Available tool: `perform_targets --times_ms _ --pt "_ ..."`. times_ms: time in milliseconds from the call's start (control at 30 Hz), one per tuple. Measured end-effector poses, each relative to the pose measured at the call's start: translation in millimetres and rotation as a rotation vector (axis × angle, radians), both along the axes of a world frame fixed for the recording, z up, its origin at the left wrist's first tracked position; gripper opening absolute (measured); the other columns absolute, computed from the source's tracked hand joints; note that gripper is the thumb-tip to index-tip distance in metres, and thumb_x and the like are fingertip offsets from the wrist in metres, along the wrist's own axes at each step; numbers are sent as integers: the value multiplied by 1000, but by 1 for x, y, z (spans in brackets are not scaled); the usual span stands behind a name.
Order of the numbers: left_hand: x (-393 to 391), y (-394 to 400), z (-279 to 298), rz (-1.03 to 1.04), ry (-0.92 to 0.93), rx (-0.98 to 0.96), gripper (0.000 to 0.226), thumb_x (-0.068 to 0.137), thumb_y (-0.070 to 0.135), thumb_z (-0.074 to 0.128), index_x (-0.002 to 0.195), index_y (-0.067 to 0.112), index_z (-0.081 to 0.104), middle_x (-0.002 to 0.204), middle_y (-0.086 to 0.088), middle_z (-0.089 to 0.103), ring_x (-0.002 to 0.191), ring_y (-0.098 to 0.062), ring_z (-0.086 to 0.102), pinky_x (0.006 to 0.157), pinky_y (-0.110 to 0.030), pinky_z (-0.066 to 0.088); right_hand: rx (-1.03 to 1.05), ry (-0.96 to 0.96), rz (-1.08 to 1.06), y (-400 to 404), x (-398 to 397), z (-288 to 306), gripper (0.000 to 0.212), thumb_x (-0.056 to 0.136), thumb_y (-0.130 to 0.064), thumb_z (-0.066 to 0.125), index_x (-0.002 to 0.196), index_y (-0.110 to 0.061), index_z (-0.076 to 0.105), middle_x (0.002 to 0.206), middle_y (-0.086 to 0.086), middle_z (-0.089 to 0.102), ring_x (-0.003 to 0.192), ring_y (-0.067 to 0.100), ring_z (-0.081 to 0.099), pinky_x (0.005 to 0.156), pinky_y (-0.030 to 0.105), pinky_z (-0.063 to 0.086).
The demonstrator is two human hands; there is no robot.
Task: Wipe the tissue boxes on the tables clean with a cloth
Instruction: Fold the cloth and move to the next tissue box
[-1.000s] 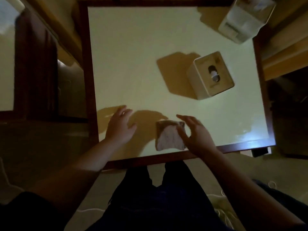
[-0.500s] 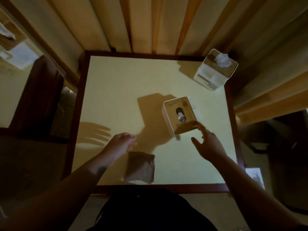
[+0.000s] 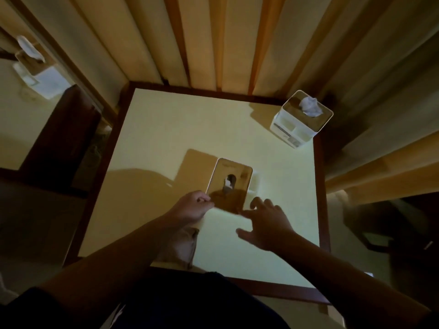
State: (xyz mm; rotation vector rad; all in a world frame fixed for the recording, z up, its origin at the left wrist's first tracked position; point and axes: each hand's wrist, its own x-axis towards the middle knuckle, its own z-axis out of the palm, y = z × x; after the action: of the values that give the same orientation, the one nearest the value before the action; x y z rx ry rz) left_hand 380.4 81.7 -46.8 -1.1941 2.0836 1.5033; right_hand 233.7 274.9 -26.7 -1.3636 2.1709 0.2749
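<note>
Dim worktop [image 3: 152, 143]: left hand [image 3: 192, 206] grips the mid-worktop tissue box [image 3: 229, 184], right hand [image 3: 266, 222] spread empty, cloth [image 3: 183, 245] idle at the near edge, wiping apparently unstarted.

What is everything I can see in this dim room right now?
Near tissue box: one, pale with tan lid, table centre, between the hands.
Far tissue box: one, white, tissue sticking up, table's far right corner.
Third tissue box: one, white, on another surface, far left.
Cloth: one, brownish, near table edge, partly under the left forearm.
Table: one, cream top, dark wood rim.
Left hand: fingers curled at the near box's left corner.
Right hand: fingers spread, reaching at the box's near right corner.
</note>
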Motion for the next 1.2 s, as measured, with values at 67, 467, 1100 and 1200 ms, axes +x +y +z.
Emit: perform_targets --times_ms 67,467,1100,1200 --pt "-6 3 -1 -15 -40 -88 28 93 37 72 113 18 69 108 -1 70 96 -18 65 77 -29 47 1 -63 101 -4 10 -5 67 95 -73 49 155 -43 44 148 6 45 131 29 46 107 43 42" --pt "2 24 -2 -251 13 -306 69 89 55 49 152 28 44 147 -2 56 127 -29 56 105 -48 49 -265 -491 -116 -19 -4 -18 36 93 -61 56 120 -42 70 90 -16 64 79 11 62 69 31 46" --pt "27 32 -16 -355 -55 -533 56 90 45 69 140 38 48 121 10 70 106 -18 65 87 -39 55 -415 -72 386 -27 -30 -44 19 64 -34 90 77 -30 77 87 -1 55 84 25 57 61 30 35" --pt "29 34 -14 -390 -93 -595 52 92 47 64 140 32 49 123 6 63 110 -20 60 90 -39 51 -491 -186 194 -8 -33 -50 11 79 -32 85 89 -30 79 93 -2 57 87 25 59 62 30 39"
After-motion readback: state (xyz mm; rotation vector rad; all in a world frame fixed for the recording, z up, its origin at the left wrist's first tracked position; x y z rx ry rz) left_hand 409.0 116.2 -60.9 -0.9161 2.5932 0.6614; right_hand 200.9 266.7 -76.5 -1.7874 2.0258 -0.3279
